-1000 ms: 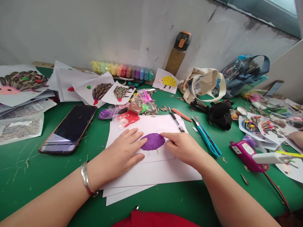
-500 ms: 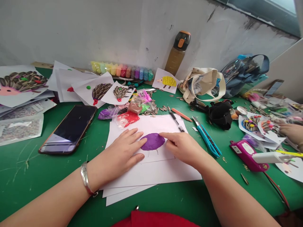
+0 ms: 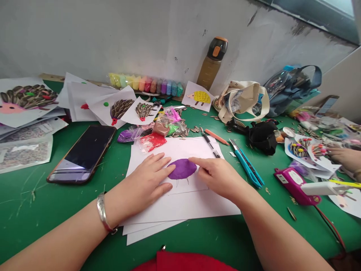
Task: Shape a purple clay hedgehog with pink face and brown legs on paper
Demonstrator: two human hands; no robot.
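Observation:
A flat purple oval of modelling clay lies on white paper, with thin pencil lines like little legs under it. My left hand rests flat on the sheet with its fingers spread, one fingertip touching the clay's left edge. From the right, my right hand puts its stretched index fingertip on the upper right rim of the clay; its other fingers are curled, and no object shows in them. Behind the hands, bags of red clay and purple clay lie at the paper's far edge.
A pen, an orange stick and a blue utility knife lie right of the clay. A phone is at left. Sunflower-seed hedgehog pictures and a bottle stand behind. Another person's hand shows at far right.
My right index fingertip has shifted very slightly left along the clay's upper rim. My left hand keeps its place.

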